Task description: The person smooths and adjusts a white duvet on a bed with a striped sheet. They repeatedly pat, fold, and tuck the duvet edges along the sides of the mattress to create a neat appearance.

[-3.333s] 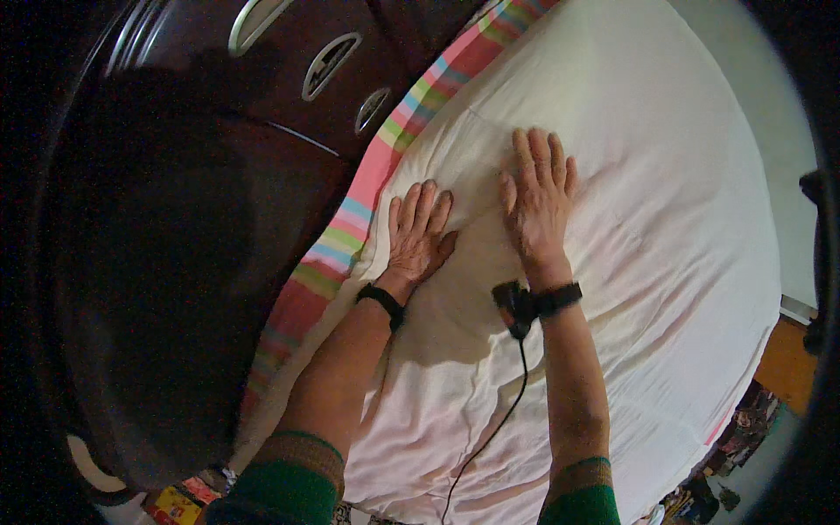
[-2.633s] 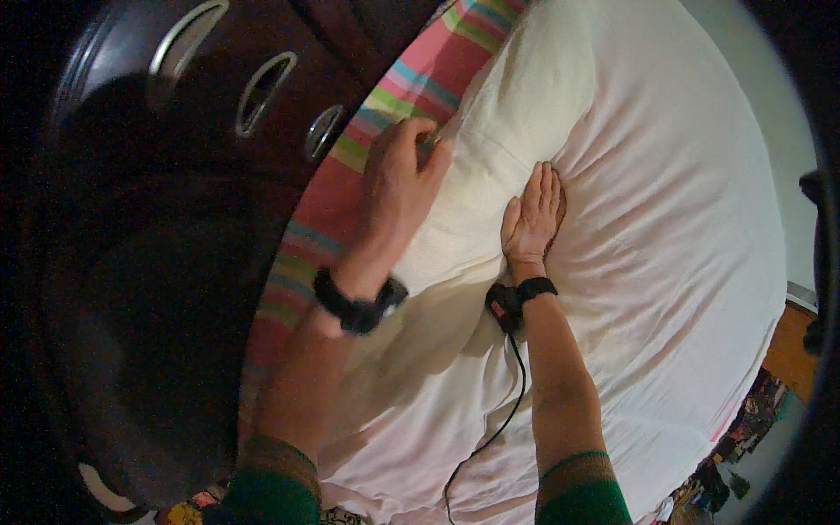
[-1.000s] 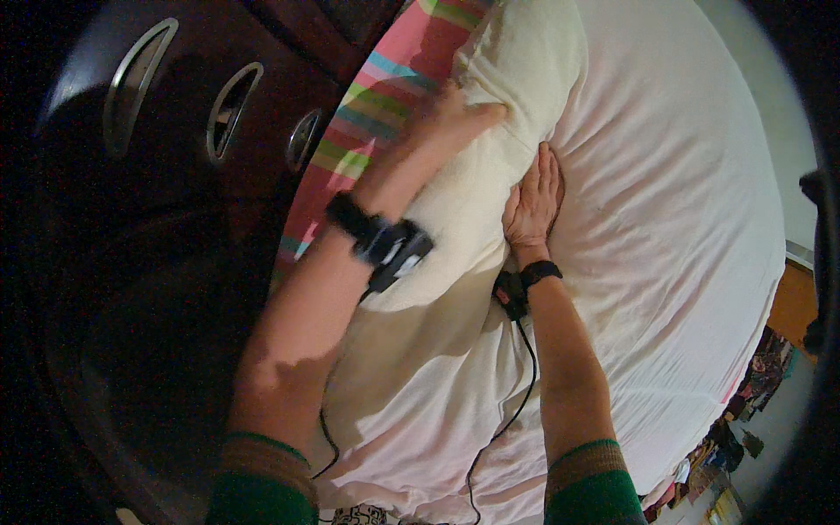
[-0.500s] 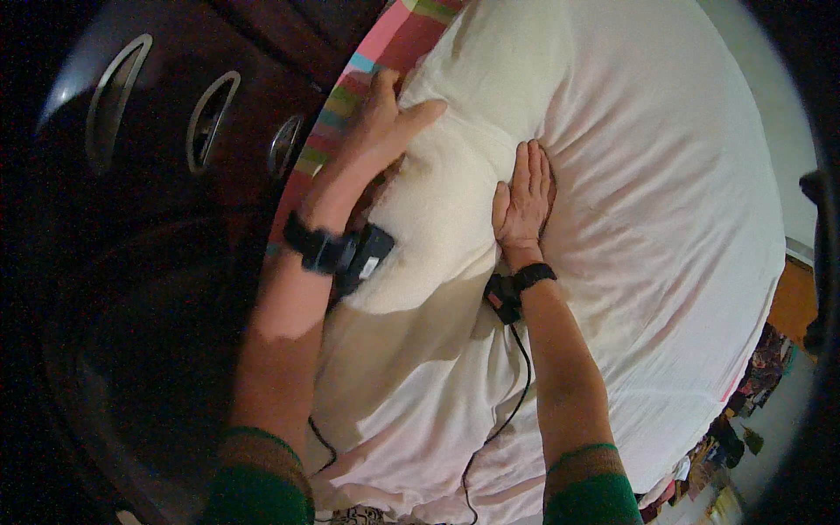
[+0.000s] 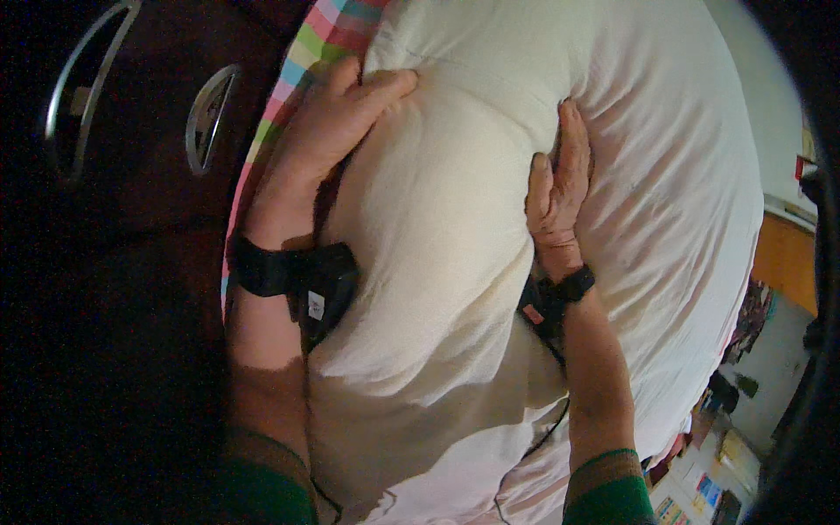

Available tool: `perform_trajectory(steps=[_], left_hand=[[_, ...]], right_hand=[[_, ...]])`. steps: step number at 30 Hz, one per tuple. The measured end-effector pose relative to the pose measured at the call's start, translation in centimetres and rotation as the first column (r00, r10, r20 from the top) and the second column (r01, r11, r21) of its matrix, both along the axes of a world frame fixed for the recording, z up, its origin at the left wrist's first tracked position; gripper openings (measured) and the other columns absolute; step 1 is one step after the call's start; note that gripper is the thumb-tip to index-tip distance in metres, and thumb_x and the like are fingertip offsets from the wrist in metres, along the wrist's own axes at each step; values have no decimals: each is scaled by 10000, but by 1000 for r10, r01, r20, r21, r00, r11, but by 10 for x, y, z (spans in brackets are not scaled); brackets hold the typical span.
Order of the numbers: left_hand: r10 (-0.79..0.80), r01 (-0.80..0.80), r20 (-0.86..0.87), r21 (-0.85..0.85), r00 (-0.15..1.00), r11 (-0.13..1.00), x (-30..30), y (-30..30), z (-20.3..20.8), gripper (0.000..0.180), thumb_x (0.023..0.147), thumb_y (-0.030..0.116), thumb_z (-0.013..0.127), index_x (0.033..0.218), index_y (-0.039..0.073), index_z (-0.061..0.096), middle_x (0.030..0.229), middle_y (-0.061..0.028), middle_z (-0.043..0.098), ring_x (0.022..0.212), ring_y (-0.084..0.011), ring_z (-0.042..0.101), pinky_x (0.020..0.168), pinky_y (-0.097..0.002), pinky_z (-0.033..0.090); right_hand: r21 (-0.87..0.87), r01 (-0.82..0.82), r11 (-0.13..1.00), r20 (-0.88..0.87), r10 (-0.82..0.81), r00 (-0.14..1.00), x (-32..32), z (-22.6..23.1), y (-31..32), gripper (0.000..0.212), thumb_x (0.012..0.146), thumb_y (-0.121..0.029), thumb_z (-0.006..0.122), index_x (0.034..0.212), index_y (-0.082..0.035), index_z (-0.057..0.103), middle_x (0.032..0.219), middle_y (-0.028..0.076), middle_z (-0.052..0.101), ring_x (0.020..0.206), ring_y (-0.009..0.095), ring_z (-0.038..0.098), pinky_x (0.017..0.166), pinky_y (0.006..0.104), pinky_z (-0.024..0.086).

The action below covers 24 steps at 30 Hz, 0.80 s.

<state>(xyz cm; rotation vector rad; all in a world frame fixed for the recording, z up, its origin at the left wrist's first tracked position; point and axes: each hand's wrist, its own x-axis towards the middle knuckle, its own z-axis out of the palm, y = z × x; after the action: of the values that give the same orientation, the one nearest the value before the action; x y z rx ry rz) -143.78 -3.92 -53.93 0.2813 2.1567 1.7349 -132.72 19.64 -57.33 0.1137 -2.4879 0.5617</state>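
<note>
A thick cream-white blanket (image 5: 437, 227) fills the middle of the frame, bunched into a plump roll that runs from the top edge toward the lower center, its paler, wrinkled spread curving away at right. A dark cabinet (image 5: 131, 210) with silver handles (image 5: 213, 120) stands along the left side, and a strip of striped cloth (image 5: 302, 61) shows between it and the blanket at upper left. A person's left hand (image 5: 337, 118) reaches over the roll's left edge, thumb parted and laid on top; the right hand (image 5: 564, 179) lies flat against its right flank, fingers together, thumb apart, gripping nothing. Even pressure from both palms would likely keep the roll straight, with the left thumb and fingers taking in the full thickness rather than the top layer alone. Black wristbands (image 5: 262, 267) circle both wrists, and a thin cable (image 5: 549, 426) trails at lower center. The left fingertips are hidden, so how firmly they grip cannot be told. The roll's far end is cut off above; shadow swallows much of the cabinet, and clutter at lower right is too small to sort.
</note>
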Motion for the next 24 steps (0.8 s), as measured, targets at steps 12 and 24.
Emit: perform_trajectory(steps=[12, 24], left_hand=[[-99, -32, 246, 478, 964, 878, 32, 0, 23, 339, 904, 248, 561, 1189, 67, 586, 1105, -49, 607, 1026, -153, 556, 902, -266, 409], [-355, 300, 196, 260, 914, 918, 41, 12, 23, 335, 933, 248, 512, 1195, 48, 572, 1151, -88, 580, 1064, -185, 546, 926, -281, 405]], right_hand=[[-428, 403, 809, 531, -136, 837, 34, 104, -64, 213, 877, -66, 546, 1065, 34, 557, 932, 100, 622, 849, 168, 589, 778, 269, 469], [-972, 124, 198, 176, 275, 945, 20, 81, -68, 365, 949, -93, 460, 1298, 7, 430, 1256, 96, 526, 1148, 183, 490, 983, 315, 386]])
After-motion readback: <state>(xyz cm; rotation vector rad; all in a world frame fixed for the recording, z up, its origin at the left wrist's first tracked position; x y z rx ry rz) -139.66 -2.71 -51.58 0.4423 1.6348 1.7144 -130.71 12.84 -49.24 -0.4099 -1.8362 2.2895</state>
